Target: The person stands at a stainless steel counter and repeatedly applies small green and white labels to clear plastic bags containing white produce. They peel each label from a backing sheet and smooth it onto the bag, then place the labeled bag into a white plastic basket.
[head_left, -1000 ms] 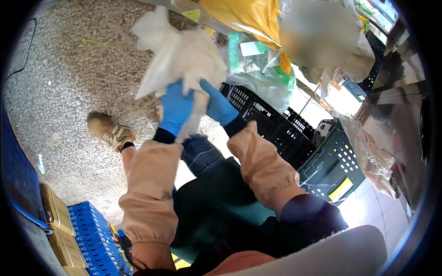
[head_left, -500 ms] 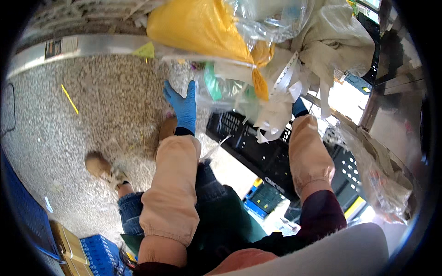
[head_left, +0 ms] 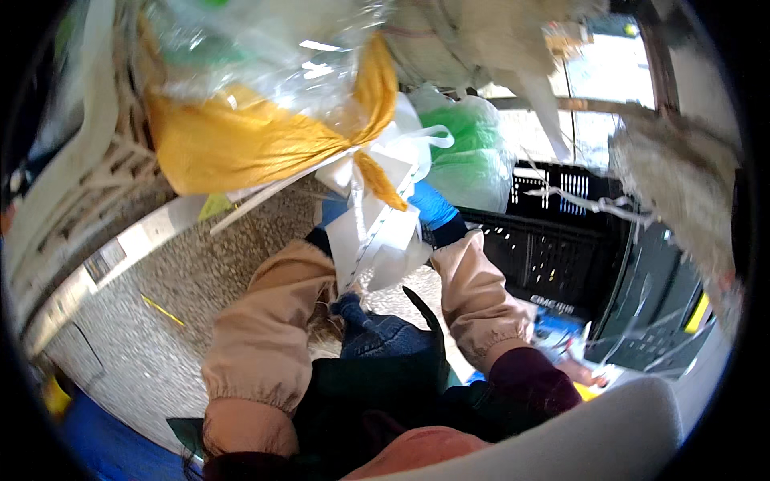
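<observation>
My left hand point(head_left: 327, 213) and my right hand point(head_left: 431, 207), both in blue gloves, are on either side of a loose bunch of white sheet scraps point(head_left: 377, 236). The scraps cover the fingers of both hands, so I cannot tell whether either grips them. Just above hangs a yellow woven sack point(head_left: 241, 140) with a tied, bunched neck, its loose end falling in front of the scraps. Close to my right hand, a clear plastic bag with green in it point(head_left: 473, 148) sits by the black perforated crate point(head_left: 545, 256).
Clear plastic film point(head_left: 265, 48) bulges over the sack, with pale sacking point(head_left: 473, 40) beyond. White strings point(head_left: 589, 199) trail across the crate. A frayed pale sack point(head_left: 674, 200) hangs at the right. A yellow strip point(head_left: 163, 311) lies on the speckled floor point(head_left: 192, 276).
My left hand, spread with nothing in it before, has moved in beside the scraps. My right hand has come left toward it. The yellow sack now appears lower and nearer.
</observation>
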Motion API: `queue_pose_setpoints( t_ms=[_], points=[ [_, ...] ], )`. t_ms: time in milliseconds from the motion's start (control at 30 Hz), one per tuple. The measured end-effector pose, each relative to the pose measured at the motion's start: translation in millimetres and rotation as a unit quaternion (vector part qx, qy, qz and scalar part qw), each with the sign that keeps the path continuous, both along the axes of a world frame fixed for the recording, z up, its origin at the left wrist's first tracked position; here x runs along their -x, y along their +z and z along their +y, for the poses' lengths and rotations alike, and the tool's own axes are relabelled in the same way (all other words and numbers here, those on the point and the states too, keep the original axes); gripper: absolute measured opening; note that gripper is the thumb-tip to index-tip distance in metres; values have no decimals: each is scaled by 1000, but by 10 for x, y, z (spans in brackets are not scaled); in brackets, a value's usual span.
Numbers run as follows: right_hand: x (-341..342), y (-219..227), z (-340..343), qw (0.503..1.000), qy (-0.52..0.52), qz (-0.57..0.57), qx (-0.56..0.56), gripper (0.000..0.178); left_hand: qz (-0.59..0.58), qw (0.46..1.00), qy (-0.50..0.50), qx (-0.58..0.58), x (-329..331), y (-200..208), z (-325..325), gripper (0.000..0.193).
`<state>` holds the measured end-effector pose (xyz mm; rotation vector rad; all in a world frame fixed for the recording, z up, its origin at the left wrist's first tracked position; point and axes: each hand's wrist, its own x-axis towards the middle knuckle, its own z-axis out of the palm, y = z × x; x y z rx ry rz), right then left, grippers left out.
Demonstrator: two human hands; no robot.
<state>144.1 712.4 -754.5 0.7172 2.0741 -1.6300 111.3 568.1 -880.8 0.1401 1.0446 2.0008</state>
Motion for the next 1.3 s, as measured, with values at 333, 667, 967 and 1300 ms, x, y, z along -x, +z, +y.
queue_pose_setpoints(
  t_ms=[333,667,967,1300],
  points=[
    [-2283,924,-341,948,87,-135,-276,51,468,799,-375,49,858,-136,-325,60],
    [-1035,330,-834,875,264,-61,-400,48,148,974,-149,-89,727,1433,-580,77],
    [-1287,1664,-482,815,-110,-28,-568,34,-332,794,-68,-505,980,-60,-391,38],
    [-1395,342,-772,897,87,96,-423,52,-251,949,-38,-185,659,1963,-716,40]
  ],
)
